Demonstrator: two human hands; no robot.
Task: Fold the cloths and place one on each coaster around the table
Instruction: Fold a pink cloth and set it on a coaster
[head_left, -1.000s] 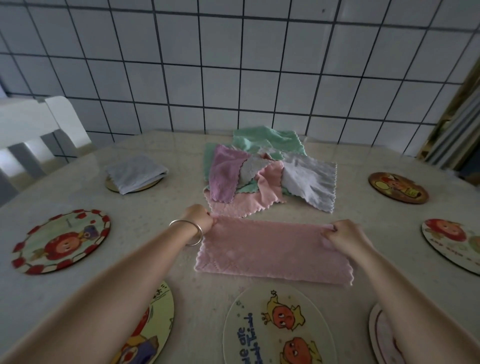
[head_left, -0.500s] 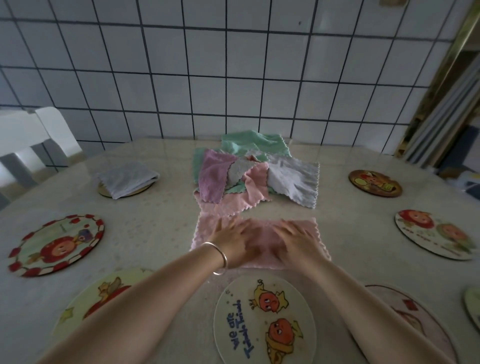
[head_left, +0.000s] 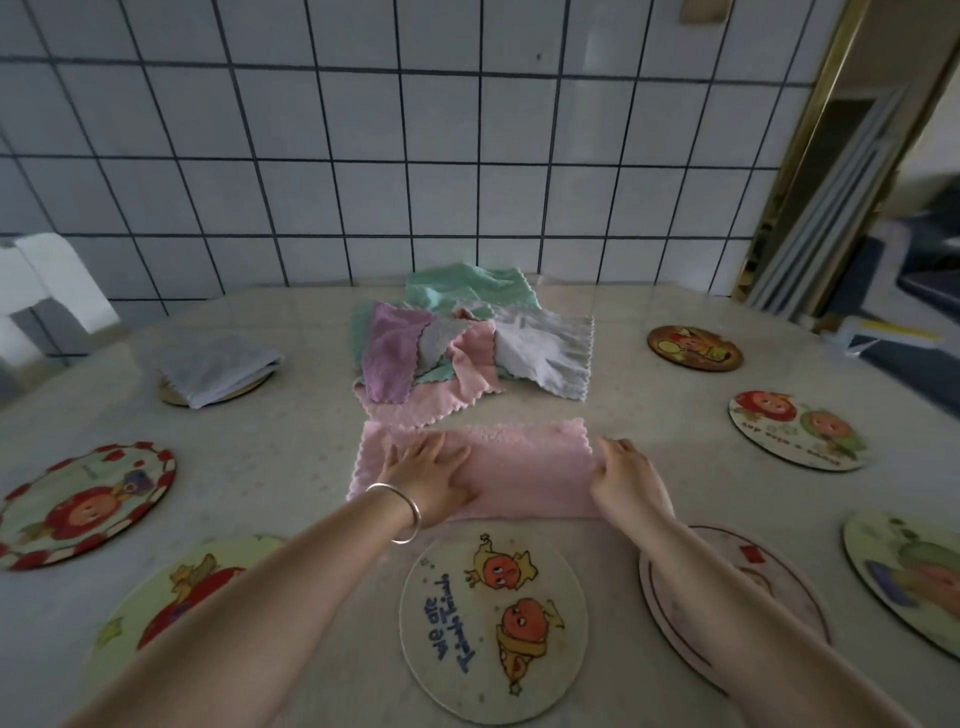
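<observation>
On the beige stone table (head_left: 291, 431), the half-folded pink fleece cloth (head_left: 519, 462) lies lengthwise left-to-right; left hand (head_left: 431, 467) presses flat, right hand (head_left: 623, 467) pinches its right end.

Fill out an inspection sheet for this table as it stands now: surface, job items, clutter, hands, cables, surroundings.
Surface: pale speckled table, glossy.
Job items: pink cloth lies flat, folded into a strip, in front of the pile of unfolded cloths. A folded grey cloth sits on the far left coaster. The other coasters in view are bare, including the near centre coaster.
Clutter: nothing seen.
Hands: left hand presses flat on the pink cloth's left part; right hand grips its right edge.
Cables: nothing seen.
Surroundings: white tiled wall behind, white chair at left, gold-framed doorway at right.
</observation>
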